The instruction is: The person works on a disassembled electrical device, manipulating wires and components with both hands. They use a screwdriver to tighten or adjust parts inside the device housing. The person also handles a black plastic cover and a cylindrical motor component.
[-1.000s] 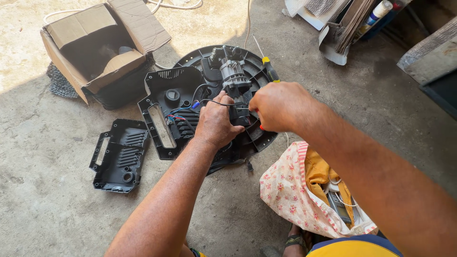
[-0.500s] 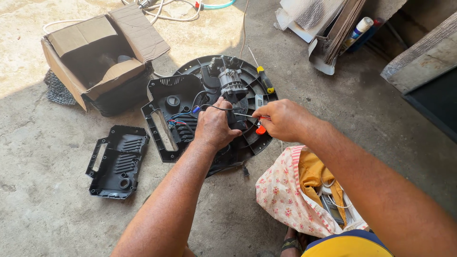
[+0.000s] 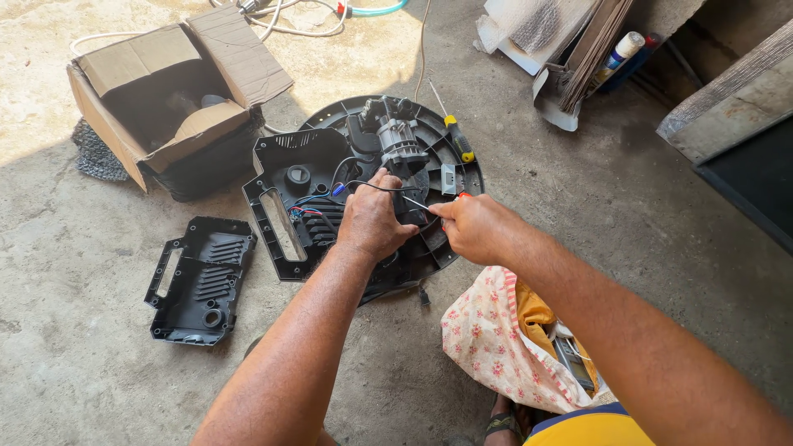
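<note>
Left hand (image 3: 372,221) closed, pressed on black part beside motor (image 3: 399,142), round black base (image 3: 429,239) on floor. Right hand (image 3: 472,227) pinched thin black wire (image 3: 376,187). Best: steady part, pull wire gently, avoid kinks.

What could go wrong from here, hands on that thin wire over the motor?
1. Left hand and right hand stretch a thin black wire taut; it may snap or pull off.
2. The yellow-handled screwdriver lies loose on the round black base, beside the motor; it could roll off.
</note>
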